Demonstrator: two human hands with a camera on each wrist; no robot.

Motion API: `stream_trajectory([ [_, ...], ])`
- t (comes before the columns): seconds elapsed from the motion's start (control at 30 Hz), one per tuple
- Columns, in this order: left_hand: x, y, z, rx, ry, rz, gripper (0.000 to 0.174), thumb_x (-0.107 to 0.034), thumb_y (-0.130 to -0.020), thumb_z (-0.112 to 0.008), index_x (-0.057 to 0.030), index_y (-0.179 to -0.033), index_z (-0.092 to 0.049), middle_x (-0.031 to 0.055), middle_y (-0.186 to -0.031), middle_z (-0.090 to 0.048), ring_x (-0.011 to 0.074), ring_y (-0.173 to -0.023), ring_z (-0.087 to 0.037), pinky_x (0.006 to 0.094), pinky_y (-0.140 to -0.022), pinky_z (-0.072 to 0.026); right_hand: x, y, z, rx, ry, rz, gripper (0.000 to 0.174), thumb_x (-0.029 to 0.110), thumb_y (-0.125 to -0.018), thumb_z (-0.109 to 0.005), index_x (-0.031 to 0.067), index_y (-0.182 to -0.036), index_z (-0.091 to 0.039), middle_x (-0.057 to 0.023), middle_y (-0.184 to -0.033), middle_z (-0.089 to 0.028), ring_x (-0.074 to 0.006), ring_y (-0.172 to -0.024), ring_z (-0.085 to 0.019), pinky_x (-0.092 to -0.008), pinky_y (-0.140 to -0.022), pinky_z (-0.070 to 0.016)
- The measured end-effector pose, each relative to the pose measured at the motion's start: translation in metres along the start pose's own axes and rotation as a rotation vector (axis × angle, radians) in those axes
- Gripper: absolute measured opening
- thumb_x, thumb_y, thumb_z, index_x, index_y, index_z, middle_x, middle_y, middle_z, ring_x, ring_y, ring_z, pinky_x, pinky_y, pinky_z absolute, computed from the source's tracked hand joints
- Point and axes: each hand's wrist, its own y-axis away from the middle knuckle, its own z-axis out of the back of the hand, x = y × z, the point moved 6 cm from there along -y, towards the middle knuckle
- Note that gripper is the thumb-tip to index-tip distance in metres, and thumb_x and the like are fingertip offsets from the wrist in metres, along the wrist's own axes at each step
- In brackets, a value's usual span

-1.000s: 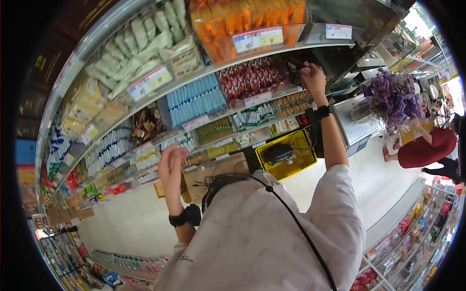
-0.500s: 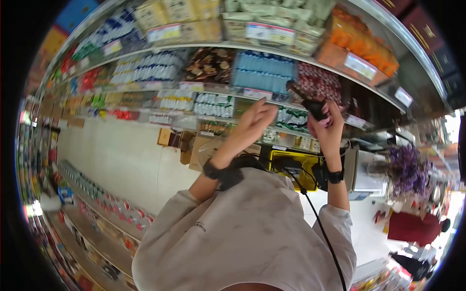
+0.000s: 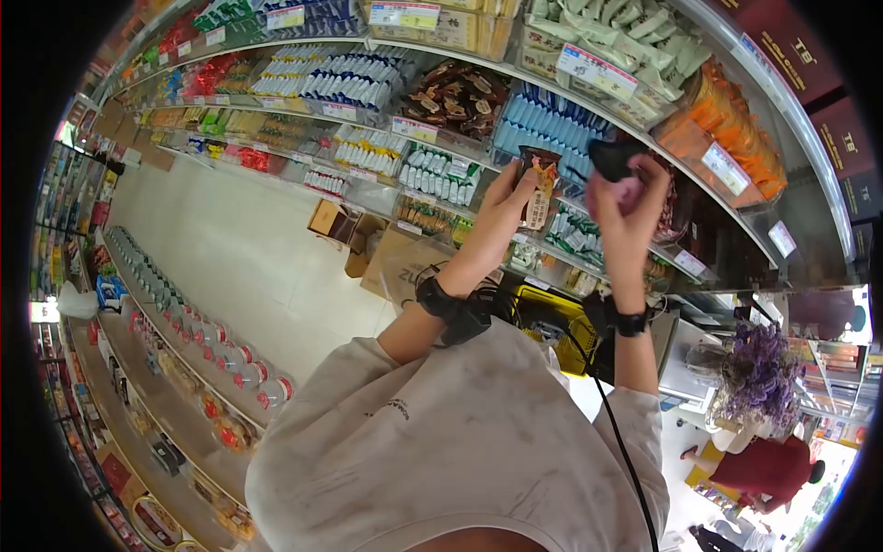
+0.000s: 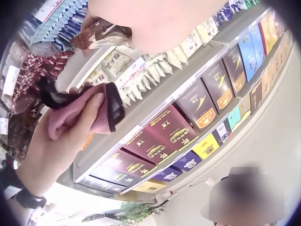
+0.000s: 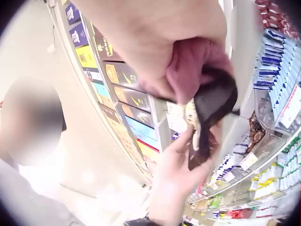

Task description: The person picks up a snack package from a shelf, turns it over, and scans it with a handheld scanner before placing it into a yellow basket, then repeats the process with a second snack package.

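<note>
My left hand (image 3: 492, 221) pinches a glossy brown snack packet (image 3: 541, 195) upright at its left edge, in front of the shelf. In the left wrist view the brown packet (image 4: 101, 35) shows beside that hand's fingers. To the right, my right hand (image 3: 630, 221) grips a bunched pink cloth (image 3: 618, 193) with a black edge that sticks up past the fingers. The cloth (image 4: 84, 113) is folded over between thumb and fingers in the left wrist view. In the right wrist view its black part (image 5: 216, 96) overlaps the packet and partly hides it. The two hands are close together and apart.
Shelf bins hold blue-wrapped snacks (image 3: 543, 124), dark brown packets (image 3: 460, 97) and orange packs (image 3: 731, 129). Below the hands are a yellow basket (image 3: 561, 322) and a cardboard box (image 3: 400, 267). Purple flowers (image 3: 763, 373) stand at the right, near a person in red (image 3: 763, 474).
My right hand has come back from the dark bin at the right with the cloth. The left hand, empty before, has moved up beside it and now holds the brown packet. The view has shifted.
</note>
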Motion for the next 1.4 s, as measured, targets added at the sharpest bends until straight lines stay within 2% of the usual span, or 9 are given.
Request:
stream_trajectory([
  [0.13, 0.011, 0.007, -0.008, 0.042, 0.046, 0.043, 0.037, -0.019, -0.104, -0.054, -0.0023, -0.137, -0.051, 0.0059, -0.118, -0.065, 0.0144, -0.104, -0.066, 0.0293, -0.087, -0.0548, 0.023, 0.019, -0.059, 0.314, 0.618, 0.517, 0.045, 0.001, -0.08, -0.064, -0.0053, -0.124, -0.057, -0.0198, -0.131, -0.059, -0.0421, -0.13, -0.05, -0.0504, -0.113, -0.0358],
  [0.23, -0.003, 0.009, 0.002, 0.116, -0.297, 0.042, 0.033, -0.016, -0.102, -0.055, -0.0018, -0.132, -0.056, 0.0038, -0.114, -0.065, 0.0102, -0.1, -0.064, 0.0268, -0.086, -0.0526, 0.022, 0.022, -0.051, 0.387, 0.665, 0.486, 0.044, 0.001, -0.083, -0.063, -0.0064, -0.126, -0.058, -0.0194, -0.149, -0.05, -0.0412, -0.143, -0.041, -0.0491, -0.114, -0.0359],
  [0.37, -0.015, 0.006, -0.009, 0.205, -0.541, -0.027, 0.033, -0.021, -0.105, -0.054, 0.003, -0.128, -0.06, 0.0031, -0.114, -0.064, 0.0092, -0.102, -0.06, 0.0245, -0.088, -0.0485, 0.01, 0.013, -0.043, 0.354, 0.552, 0.384, 0.038, 0.007, -0.092, -0.062, -0.0066, -0.128, -0.057, -0.023, -0.143, -0.053, -0.037, -0.135, -0.051, -0.0422, -0.108, -0.0423],
  [0.43, -0.023, 0.009, -0.018, 0.166, -0.543, -0.07, 0.035, -0.022, -0.106, -0.054, 0.0032, -0.129, -0.06, 0.0035, -0.117, -0.065, 0.0097, -0.103, -0.06, 0.0246, -0.09, -0.0482, -0.012, 0.007, -0.029, 0.275, 0.247, -0.088, 0.041, 0.011, -0.096, -0.061, -0.0072, -0.132, -0.053, -0.0241, -0.135, -0.056, -0.0309, -0.125, -0.055, -0.0397, -0.104, -0.043],
  [0.63, -0.005, 0.003, -0.021, 0.276, 0.025, 0.15, 0.04, -0.025, -0.109, -0.047, 0.0, -0.14, -0.051, 0.0107, -0.129, -0.064, 0.0205, -0.115, -0.064, 0.0349, -0.098, -0.0524, -0.014, -0.019, 0.023, -0.183, 0.632, 0.522, 0.042, 0.014, -0.097, -0.066, -0.0061, -0.128, -0.047, -0.0131, -0.106, -0.056, -0.0196, -0.074, -0.058, -0.0311, -0.064, -0.049],
  [0.87, 0.008, -0.011, -0.023, 0.191, 0.141, 0.021, 0.038, -0.025, -0.107, -0.049, -0.0037, -0.138, -0.054, 0.0059, -0.122, -0.066, 0.0179, -0.111, -0.064, 0.0354, -0.096, -0.0511, 0.021, 0.0, -0.034, 0.157, 0.592, 0.492, 0.034, -0.004, -0.079, -0.066, -0.0052, -0.113, -0.062, -0.0214, -0.134, -0.058, -0.042, -0.123, -0.056, -0.0445, -0.099, -0.0495],
  [1.2, -0.012, -0.024, 0.01, 0.128, 0.312, 0.027, 0.039, -0.03, -0.109, -0.045, -0.0044, -0.137, -0.054, 0.0086, -0.131, -0.064, 0.0199, -0.117, -0.063, 0.0378, -0.1, -0.0522, 0.024, 0.03, -0.044, 0.645, 0.478, 0.527, 0.037, -0.006, -0.078, -0.06, -0.0063, -0.114, -0.064, -0.0212, -0.151, -0.045, -0.0415, -0.146, -0.035, -0.0546, -0.121, -0.0311],
  [1.33, -0.021, -0.023, 0.009, 0.048, 0.208, -0.092, 0.041, -0.033, -0.11, -0.044, -0.0015, -0.134, -0.054, 0.013, -0.137, -0.061, 0.0206, -0.118, -0.063, 0.0364, -0.099, -0.0523, 0.021, 0.006, -0.005, 0.227, 0.65, 0.601, 0.02, 0.007, -0.093, -0.057, -0.006, -0.107, -0.064, -0.0187, -0.123, -0.062, -0.0294, -0.112, -0.063, -0.0355, -0.084, -0.0547],
  [1.4, -0.021, -0.02, 0.01, -0.034, 0.08, -0.154, 0.04, -0.034, -0.11, -0.045, -0.0014, -0.131, -0.055, 0.0132, -0.135, -0.062, 0.0204, -0.118, -0.062, 0.0381, -0.1, -0.051, -0.011, -0.009, 0.009, 0.035, 0.373, 0.13, 0.024, 0.02, -0.099, -0.057, -0.0031, -0.102, -0.062, -0.0115, -0.104, -0.065, -0.0192, -0.089, -0.062, -0.0293, -0.071, -0.0499],
])
